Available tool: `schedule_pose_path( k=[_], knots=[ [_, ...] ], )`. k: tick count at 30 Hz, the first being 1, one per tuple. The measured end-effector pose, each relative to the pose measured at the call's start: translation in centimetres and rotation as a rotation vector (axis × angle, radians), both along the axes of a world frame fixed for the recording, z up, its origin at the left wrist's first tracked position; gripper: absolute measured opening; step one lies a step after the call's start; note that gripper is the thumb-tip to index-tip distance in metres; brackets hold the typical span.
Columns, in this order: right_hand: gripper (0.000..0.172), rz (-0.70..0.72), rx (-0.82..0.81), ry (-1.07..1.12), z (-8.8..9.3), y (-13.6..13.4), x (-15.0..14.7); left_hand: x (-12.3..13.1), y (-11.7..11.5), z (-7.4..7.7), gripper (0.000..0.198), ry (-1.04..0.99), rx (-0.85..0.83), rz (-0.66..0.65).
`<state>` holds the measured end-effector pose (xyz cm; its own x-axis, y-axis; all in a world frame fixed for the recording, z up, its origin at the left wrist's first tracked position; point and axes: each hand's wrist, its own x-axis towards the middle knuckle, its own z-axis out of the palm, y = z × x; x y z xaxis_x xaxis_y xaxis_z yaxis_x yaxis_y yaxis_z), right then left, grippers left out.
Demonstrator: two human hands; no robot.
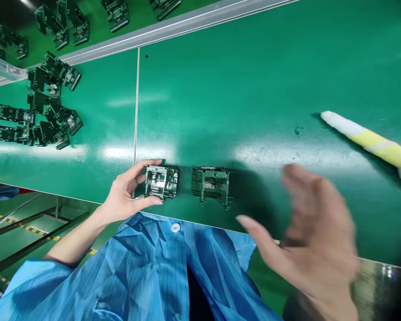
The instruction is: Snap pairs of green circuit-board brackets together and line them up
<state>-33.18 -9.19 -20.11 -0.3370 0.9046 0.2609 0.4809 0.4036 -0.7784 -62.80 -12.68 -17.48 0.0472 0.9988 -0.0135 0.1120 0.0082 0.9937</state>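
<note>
From here I see my left hand (125, 191) clasping a dark green moulded plastic housing (161, 182) at the near edge of the glossy green table (254, 80), its grip closed around the housing's left end, thumb along the lower edge and fingers over the upper edge. A second dark green plastic housing (211, 185) sits just to the right, well clear of the first. Both are blocky, so I cannot call a long axis with confidence. My right hand (316, 232) is blurred but reads as wide open and empty, its grip spread, just right of that second housing and nearer to it than the left hand. A cluster of matching dark green housings (42, 104) lies up to the left, and a white-and-yellow padded roll (370, 145) lies far right, above a blue striped smock (147, 267).
</note>
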Motion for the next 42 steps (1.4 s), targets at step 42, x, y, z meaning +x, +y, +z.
schedule_pose_path(
  k=[42],
  knots=[
    [0.037, 0.171, 0.259, -0.252, 8.5, -0.2, -6.0, 0.8, -0.1, -0.9, 0.066, -0.152, 0.11, -0.068]
  ],
)
